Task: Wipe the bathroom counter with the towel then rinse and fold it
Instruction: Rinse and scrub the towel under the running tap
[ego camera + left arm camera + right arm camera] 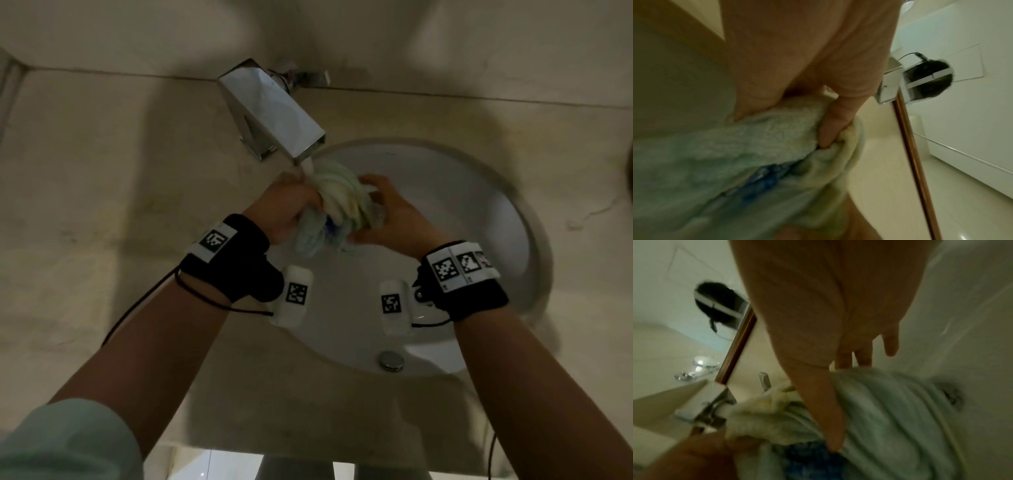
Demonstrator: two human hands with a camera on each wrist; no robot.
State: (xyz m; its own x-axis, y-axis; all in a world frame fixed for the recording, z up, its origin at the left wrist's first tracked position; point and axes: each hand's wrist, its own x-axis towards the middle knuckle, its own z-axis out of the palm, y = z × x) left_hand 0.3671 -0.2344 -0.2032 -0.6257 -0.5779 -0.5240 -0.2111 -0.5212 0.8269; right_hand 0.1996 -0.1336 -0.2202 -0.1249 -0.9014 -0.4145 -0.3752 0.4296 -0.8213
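Nearest the head camera, two bare forearms reach forward over the near edge of the beige stone counter (85, 192), a pale green sleeve (65, 442) covering the left upper arm. Each wrist wears a black band with white coded tags and a small white camera pod slung beneath.

Just beyond, the round white sink basin (479, 212) is set into the counter, with its chrome drain stopper (390, 360) on the near side of the bowl.

Over the far-left part of the basin, both hands hold the bunched towel (337, 209). It is wrung into a thick roll of pale green and cream terry with a patch of blue print showing in the folds. Its long axis runs from near-left to far-right, the looser, bluish end hanging toward the camera and the tighter cream end pointing up toward the spout. The left hand (287, 212) is closed around the left side of the roll; the left wrist view shows fingers (835, 123) curled and dug into the cloth. The right hand (394, 219) cups the right side, thumb (824, 410) pressed along the fabric and fingers wrapped over the far edge.

Farther back, a square chrome faucet (274, 113) angles down from the counter's rear, and a stream of water (306, 168) runs from its spout onto the far end of the towel. Behind it, the counter meets the beige wall. The wrist views also show a brown-framed mirror (914, 146) beyond the hands.
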